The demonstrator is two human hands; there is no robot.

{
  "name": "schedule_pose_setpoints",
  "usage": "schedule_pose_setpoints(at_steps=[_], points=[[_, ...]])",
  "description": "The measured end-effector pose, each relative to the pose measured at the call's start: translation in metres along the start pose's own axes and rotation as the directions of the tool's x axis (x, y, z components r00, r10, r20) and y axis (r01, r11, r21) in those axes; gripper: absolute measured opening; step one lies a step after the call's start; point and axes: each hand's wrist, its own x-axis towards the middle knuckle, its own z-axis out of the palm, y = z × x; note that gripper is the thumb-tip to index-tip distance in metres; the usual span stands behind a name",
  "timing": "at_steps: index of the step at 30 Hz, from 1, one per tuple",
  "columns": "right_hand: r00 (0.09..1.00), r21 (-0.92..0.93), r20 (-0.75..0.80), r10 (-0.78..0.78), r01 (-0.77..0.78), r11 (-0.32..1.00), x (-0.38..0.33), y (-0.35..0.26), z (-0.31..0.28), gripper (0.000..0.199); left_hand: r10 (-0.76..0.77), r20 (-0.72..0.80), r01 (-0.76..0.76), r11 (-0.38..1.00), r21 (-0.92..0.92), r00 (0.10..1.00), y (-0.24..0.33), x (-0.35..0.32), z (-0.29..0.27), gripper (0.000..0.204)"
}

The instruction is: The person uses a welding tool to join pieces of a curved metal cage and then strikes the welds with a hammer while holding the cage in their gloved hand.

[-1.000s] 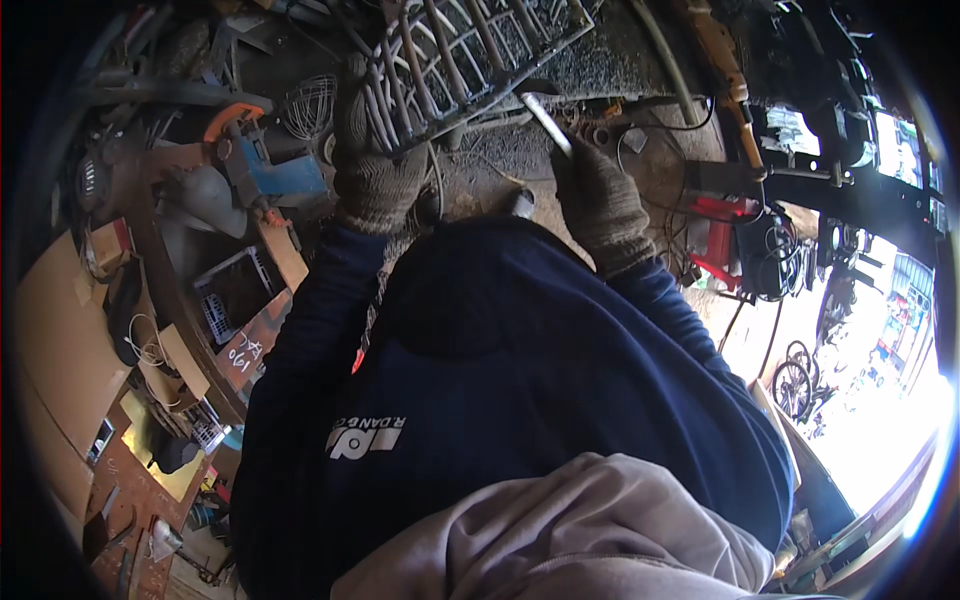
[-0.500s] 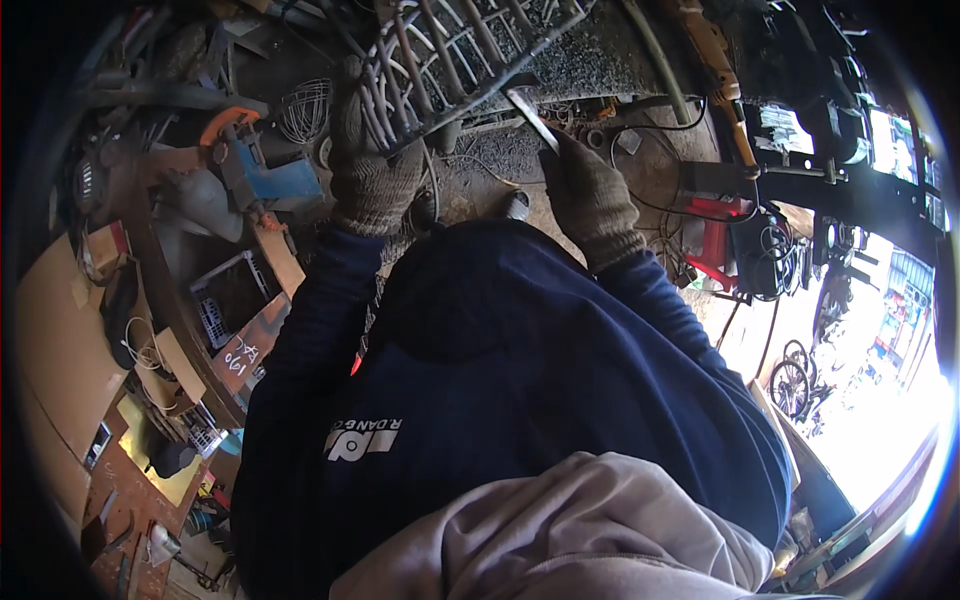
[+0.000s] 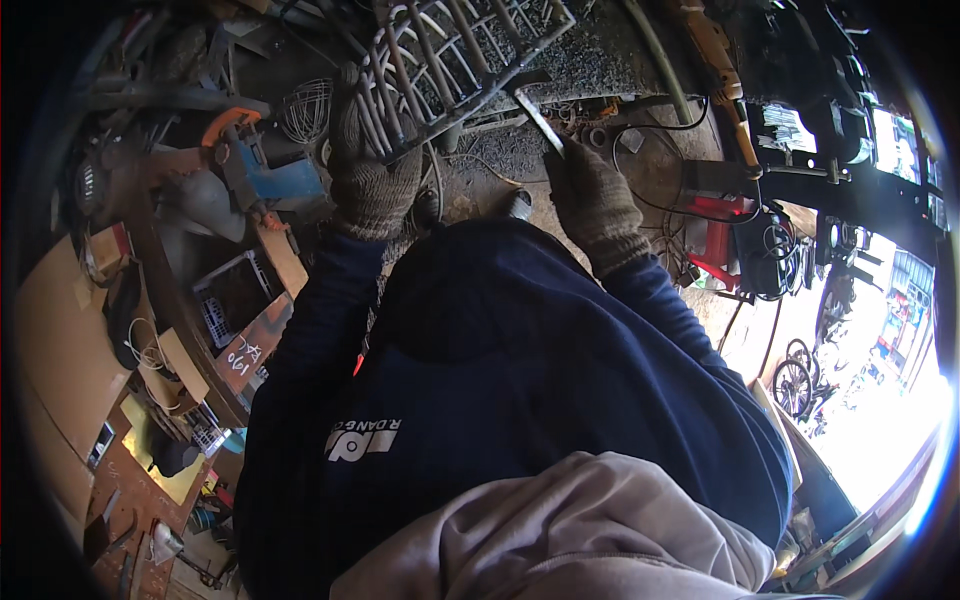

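Note:
My left hand (image 3: 375,190), in a brown knit glove, is closed around the near left corner of a metal rack (image 3: 487,91). Curved and straight bars run between the rack's edges, and it stands tilted at the top of the view. In my gloved right hand (image 3: 594,205) is a chipping hammer (image 3: 541,124), gripped by its pale metal handle. Its dark, narrow head lies close to the rack's near rail; whether the two touch I cannot tell. Some fingers of my left hand are hidden behind the bars.
A blue tool with an orange part (image 3: 255,172) stands at the left, near a wire coil (image 3: 306,110). An orange-brown bar-like piece (image 3: 712,52) hangs at upper right. Cables loop beside a red machine (image 3: 712,250). Far right, a bicycle wheel (image 3: 792,387) shows in bright light.
The rack has shifted slightly left and tilted a little. The chipping hammer's head has moved slightly, now showing more plainly beside the rail. Both hands keep their grip.

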Motion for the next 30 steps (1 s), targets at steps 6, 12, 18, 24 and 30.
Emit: schedule_pose_setpoints(at_steps=[6, 12, 18, 24, 30], points=[[0.975, -0.187, -0.131, -0.178, 0.152, 0.971, 0.005, 0.008, 0.011, 0.031, 0.074, 0.110, -0.101, 0.961, 0.256, 0.991, 0.010, 0.007, -0.007, 0.049], [0.979, 0.040, -0.170, -0.114, 0.122, 0.992, 0.004, 0.003, -0.002, 0.034, 0.250, 0.127, -0.280, 0.881, 0.380, 0.960, 0.020, 0.021, -0.001, 0.053], [0.982, 0.086, -0.152, -0.115, 0.129, 0.988, -0.006, 0.011, 0.000, 0.035, 0.104, 0.105, -0.126, 0.965, 0.230, 0.989, 0.033, 0.028, 0.004, 0.057], [0.965, 0.048, -0.237, -0.109, 0.124, 0.991, 0.001, 0.000, -0.011, 0.035, 0.197, 0.164, -0.225, 0.958, 0.177, 0.967, 0.026, 0.035, 0.008, 0.064], [0.966, -0.173, -0.209, -0.153, 0.117, 0.978, 0.008, 0.020, -0.001, 0.034, 0.254, 0.205, -0.302, 0.920, 0.251, 0.945, 0.030, 0.035, 0.006, 0.067]])
